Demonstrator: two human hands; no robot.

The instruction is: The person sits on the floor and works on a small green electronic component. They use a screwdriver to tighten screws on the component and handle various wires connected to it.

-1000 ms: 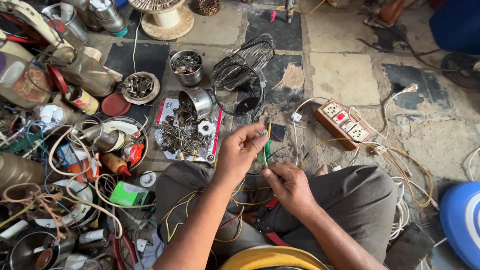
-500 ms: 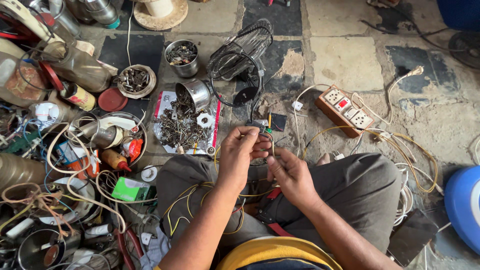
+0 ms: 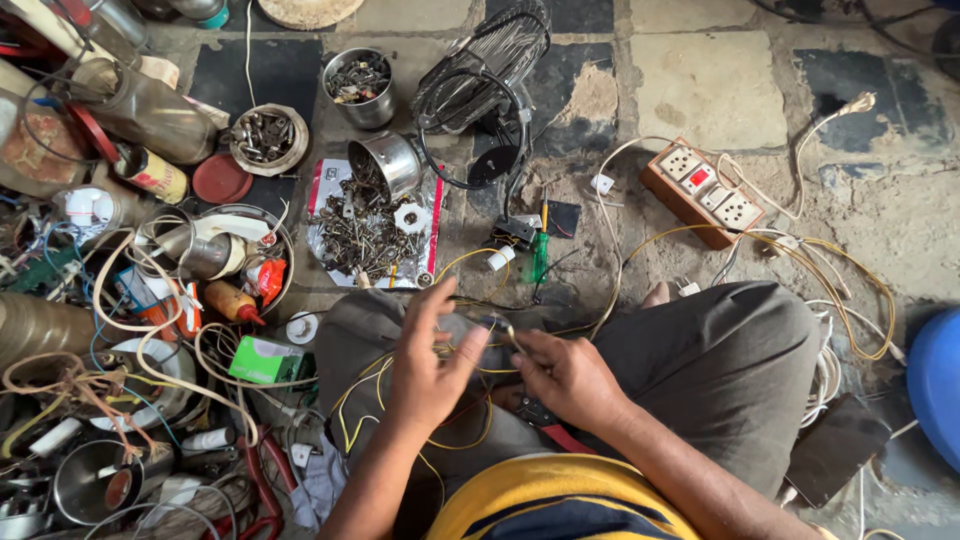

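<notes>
I sit cross-legged on a stone floor in grey trousers. Over my lap, my left hand (image 3: pixel 428 362) spreads its fingers across a tangle of thin yellow wires (image 3: pixel 372 388) and touches them. My right hand (image 3: pixel 568 376) pinches the same wire bundle near a small metal end (image 3: pixel 506 328). Red-handled pliers (image 3: pixel 548 423) lie on my lap just under the right hand. In front of my knees a green-handled screwdriver (image 3: pixel 539 258) lies on the floor beside a small white cylinder (image 3: pixel 500 258).
A foil sheet (image 3: pixel 368 232) heaped with screws holds a tipped steel cup (image 3: pixel 388 162). A black fan guard (image 3: pixel 488 72) stands behind. A wooden socket board (image 3: pixel 702 190) with cables sits at right, a blue tub (image 3: pixel 938 372) at far right. Cans, bottles and wire coils crowd the left.
Both hands have drawn back from the floor near the screwdriver to my lap, bringing the yellow wires with them. The left hand's fingers have spread apart.
</notes>
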